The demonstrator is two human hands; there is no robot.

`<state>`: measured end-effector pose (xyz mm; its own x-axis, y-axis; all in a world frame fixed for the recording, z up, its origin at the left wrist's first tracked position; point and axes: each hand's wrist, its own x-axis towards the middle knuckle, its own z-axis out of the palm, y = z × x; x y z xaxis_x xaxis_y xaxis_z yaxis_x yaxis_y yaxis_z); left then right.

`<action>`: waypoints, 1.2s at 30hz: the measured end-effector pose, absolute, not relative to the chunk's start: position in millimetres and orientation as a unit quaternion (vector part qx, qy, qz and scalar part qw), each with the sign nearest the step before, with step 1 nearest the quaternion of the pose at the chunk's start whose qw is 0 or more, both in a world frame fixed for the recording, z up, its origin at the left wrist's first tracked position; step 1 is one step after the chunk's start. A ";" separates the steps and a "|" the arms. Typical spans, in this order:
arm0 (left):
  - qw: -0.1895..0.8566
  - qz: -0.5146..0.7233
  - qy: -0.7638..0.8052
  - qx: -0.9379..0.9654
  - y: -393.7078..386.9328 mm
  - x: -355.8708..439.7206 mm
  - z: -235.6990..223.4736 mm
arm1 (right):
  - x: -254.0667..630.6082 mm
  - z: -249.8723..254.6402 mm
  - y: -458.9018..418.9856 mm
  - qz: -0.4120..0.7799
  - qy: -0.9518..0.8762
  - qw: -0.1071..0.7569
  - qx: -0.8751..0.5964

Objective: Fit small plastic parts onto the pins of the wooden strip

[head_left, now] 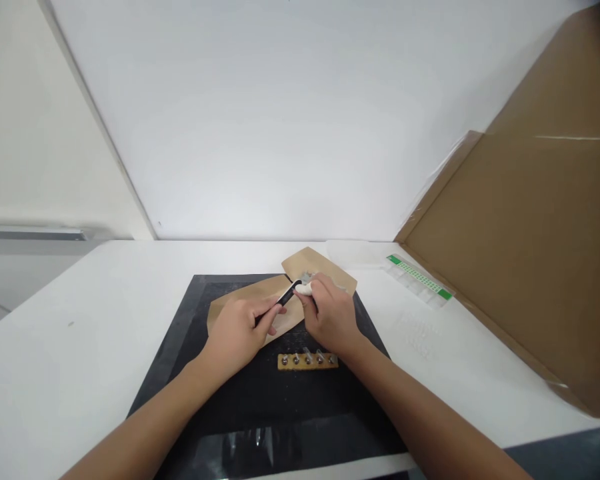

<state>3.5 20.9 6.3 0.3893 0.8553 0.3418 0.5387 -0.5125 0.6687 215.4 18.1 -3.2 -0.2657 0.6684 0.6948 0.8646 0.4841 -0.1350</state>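
Observation:
My left hand (240, 327) is closed around a slim black stick-like tool (287, 293) with a pale edge, angled up to the right. Close against the tool's far end, my right hand (333, 313) pinches a small rounded white piece (304, 289). Whether the two touch, I cannot tell. Brown kraft paper (250, 293) lies beneath both hands, and a second brown paper piece (307, 257) is behind them with something greyish on it, partly hidden by my right fingers. Nearer to me, a yellowish strip (300, 365) carries several round metal studs with small clear pieces on them.
A black mat (260, 407) lies under the work on a white table (50, 360). To the right are a green-and-white card (420, 277) in clear plastic and a faint clear sheet (417, 333). A large cardboard panel (530, 267) stands along the right side; a white wall rises behind.

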 end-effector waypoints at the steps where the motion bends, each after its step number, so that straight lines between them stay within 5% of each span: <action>1: 0.228 0.336 0.439 0.801 20.2 3.8 6.5 | 214.8 -3.7 18.3 -0.146 -0.788 0.351 -0.484; 26: 0.130 0.362 0.453 0.804 14.3 4.9 8.5 | 201.0 -1.2 21.9 -0.154 -0.819 0.333 -0.441; 36: 0.014 0.334 0.489 0.806 22.7 3.9 -4.3 | 220.1 6.2 21.6 0.077 -0.725 0.457 -0.510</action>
